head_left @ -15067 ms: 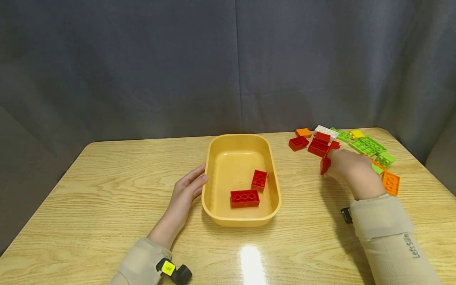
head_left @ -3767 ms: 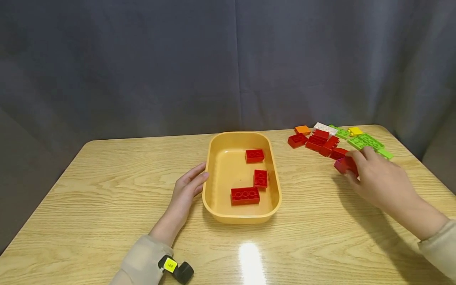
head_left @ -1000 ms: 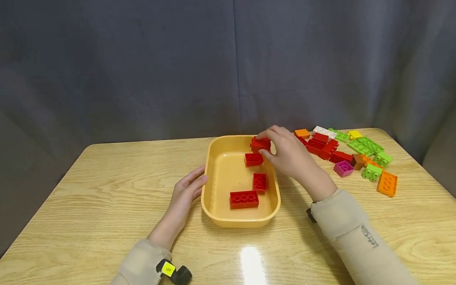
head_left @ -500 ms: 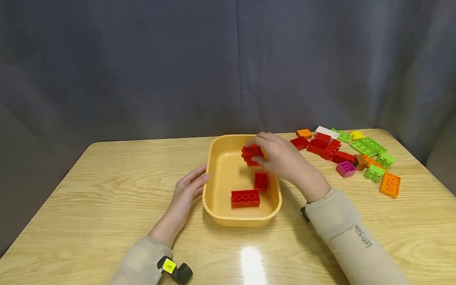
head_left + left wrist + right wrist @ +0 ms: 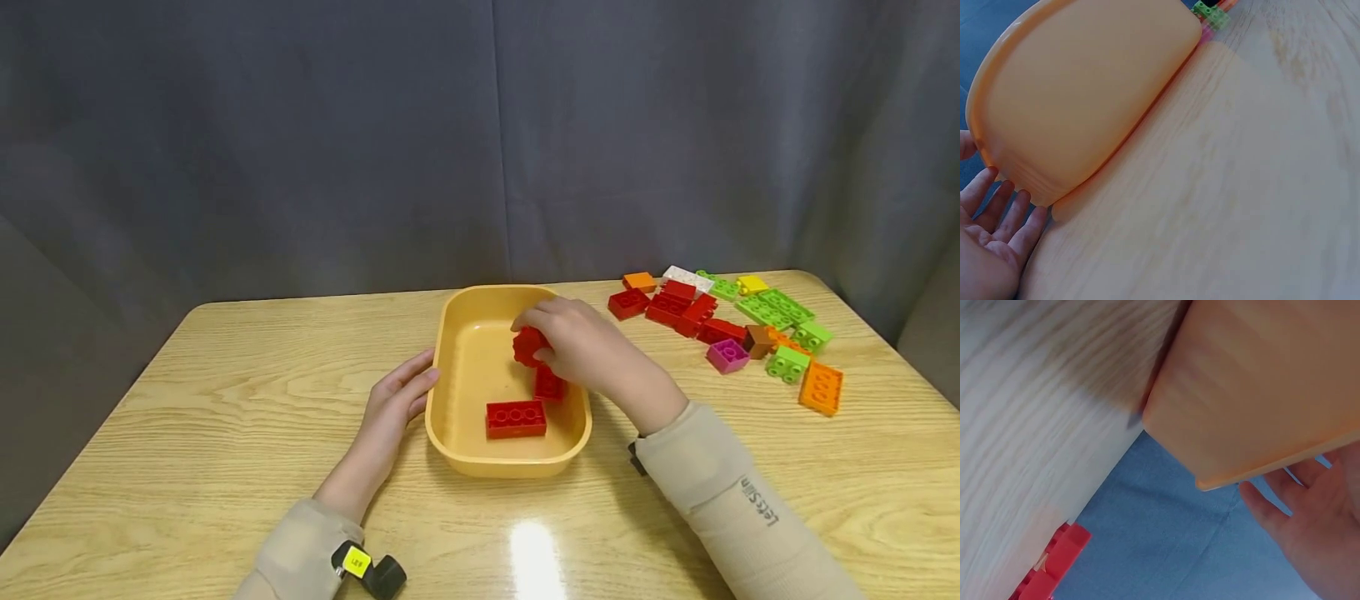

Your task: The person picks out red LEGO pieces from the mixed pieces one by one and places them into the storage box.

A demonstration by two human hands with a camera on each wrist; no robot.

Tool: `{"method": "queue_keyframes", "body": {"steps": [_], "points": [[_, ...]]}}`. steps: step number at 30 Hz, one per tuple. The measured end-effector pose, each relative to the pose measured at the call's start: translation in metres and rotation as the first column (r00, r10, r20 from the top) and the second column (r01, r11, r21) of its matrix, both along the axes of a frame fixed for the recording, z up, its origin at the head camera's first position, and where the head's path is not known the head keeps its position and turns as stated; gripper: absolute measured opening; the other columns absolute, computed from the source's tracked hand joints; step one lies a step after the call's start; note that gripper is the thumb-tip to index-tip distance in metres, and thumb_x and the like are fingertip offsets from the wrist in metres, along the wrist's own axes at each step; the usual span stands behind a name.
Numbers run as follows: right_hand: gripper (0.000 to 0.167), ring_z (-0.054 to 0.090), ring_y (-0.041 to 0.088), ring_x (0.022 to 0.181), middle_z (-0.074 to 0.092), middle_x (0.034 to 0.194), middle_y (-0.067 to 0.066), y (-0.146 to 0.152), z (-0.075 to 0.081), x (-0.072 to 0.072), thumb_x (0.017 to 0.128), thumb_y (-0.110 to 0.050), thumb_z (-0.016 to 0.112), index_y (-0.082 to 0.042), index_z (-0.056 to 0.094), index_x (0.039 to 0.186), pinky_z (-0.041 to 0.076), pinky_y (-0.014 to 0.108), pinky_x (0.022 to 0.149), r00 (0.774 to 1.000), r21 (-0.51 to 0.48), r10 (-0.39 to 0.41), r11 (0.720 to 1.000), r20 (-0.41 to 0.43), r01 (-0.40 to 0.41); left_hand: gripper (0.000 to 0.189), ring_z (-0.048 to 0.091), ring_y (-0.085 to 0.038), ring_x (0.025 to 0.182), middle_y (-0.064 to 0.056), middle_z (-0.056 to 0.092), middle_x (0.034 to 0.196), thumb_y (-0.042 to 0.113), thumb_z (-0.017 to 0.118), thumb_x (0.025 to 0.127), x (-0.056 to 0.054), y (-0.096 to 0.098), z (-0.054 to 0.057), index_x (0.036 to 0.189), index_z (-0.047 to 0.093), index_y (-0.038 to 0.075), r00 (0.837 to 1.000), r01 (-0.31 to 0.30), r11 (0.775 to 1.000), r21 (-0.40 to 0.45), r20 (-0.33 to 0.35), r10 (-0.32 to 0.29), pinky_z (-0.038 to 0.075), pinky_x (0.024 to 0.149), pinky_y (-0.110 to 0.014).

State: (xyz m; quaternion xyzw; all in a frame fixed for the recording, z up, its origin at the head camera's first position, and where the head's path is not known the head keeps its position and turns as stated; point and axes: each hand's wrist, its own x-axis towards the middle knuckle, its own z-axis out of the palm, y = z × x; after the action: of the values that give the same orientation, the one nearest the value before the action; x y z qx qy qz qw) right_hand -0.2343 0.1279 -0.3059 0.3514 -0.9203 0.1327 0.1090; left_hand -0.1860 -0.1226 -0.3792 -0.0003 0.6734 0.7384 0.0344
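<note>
A yellow plastic tub (image 5: 508, 467) stands on the wooden table. My left hand (image 5: 392, 404) rests against its left side; in the left wrist view its fingers (image 5: 1019, 212) touch the tub's wall. My right hand (image 5: 581, 346) reaches over the tub's right rim and pinches a red toy brick (image 5: 528, 346) between thumb and fingers, low inside the tub. A long red brick (image 5: 515, 419) lies near the front of the tub, and a smaller red brick (image 5: 549, 384) sits just behind it, partly under my right hand. The hand hides part of the tub's right side.
Loose bricks lie at the table's back right: several red ones (image 5: 669, 307), a magenta one (image 5: 727, 356), a brown one (image 5: 758, 342), green ones (image 5: 787, 364), orange ones (image 5: 821, 388), a white one (image 5: 687, 278) and a yellow one (image 5: 752, 285). A grey curtain (image 5: 360, 150) hangs behind.
My right hand has brought a red brick from the pile into the tub, then moved it toward me and lower. The rear red brick is out of sight now. My left hand has stayed put.
</note>
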Motion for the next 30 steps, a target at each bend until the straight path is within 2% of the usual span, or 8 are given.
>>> {"method": "queue_keyframes", "body": {"steps": [12, 20, 24, 30], "points": [[0.033, 0.062, 0.029, 0.095, 0.069, 0.104, 0.009, 0.001, -0.003, 0.004, 0.079, 0.003, 0.079, -0.004, 0.071, 0.11, 0.051, 0.043, 0.09, 1.0, 0.01, -0.017, 1.0, 0.015, 0.016, 0.048, 0.058, -0.024, 0.12, -0.011, 0.052, 0.144, 0.022, 0.061, 0.098, 0.0, 0.0, -0.002, 0.143, 0.052, 0.005, 1.0, 0.01, 1.0, -0.011, -0.018, -0.01, 0.052, 0.093, -0.026], [0.034, 0.063, 0.029, 0.094, 0.069, 0.105, 0.01, 0.005, 0.001, 0.002, 0.079, -0.002, 0.082, -0.004, 0.071, 0.111, 0.052, 0.044, 0.088, 0.999, -0.02, -0.029, 0.999, 0.031, 0.03, 0.046, 0.059, -0.018, 0.118, -0.007, 0.053, 0.142, 0.022, 0.061, 0.098, 0.0, 0.0, -0.002, 0.141, 0.053, 0.007, 1.0, 0.005, 1.0, 0.002, -0.013, -0.005, 0.052, 0.094, -0.026], [0.036, 0.062, 0.031, 0.102, 0.067, 0.113, 0.011, 0.008, 0.003, 0.0, 0.082, -0.006, 0.081, -0.005, 0.07, 0.116, 0.051, 0.045, 0.092, 0.997, -0.026, -0.063, 0.998, 0.051, 0.064, 0.047, 0.06, -0.017, 0.117, -0.008, 0.053, 0.142, 0.023, 0.06, 0.098, -0.001, 0.0, -0.001, 0.142, 0.053, 0.007, 1.0, 0.008, 1.0, -0.003, -0.018, -0.008, 0.052, 0.095, -0.026], [0.029, 0.06, 0.031, 0.108, 0.063, 0.12, 0.011, 0.016, 0.005, -0.004, 0.09, -0.009, 0.072, -0.006, 0.068, 0.119, 0.05, 0.046, 0.097, 0.995, -0.05, -0.088, 0.995, 0.038, 0.09, 0.046, 0.06, -0.018, 0.118, -0.007, 0.054, 0.141, 0.023, 0.06, 0.099, 0.0, 0.0, -0.001, 0.142, 0.053, 0.008, 1.0, 0.017, 1.0, 0.0, -0.018, -0.017, 0.051, 0.096, -0.027]]}}
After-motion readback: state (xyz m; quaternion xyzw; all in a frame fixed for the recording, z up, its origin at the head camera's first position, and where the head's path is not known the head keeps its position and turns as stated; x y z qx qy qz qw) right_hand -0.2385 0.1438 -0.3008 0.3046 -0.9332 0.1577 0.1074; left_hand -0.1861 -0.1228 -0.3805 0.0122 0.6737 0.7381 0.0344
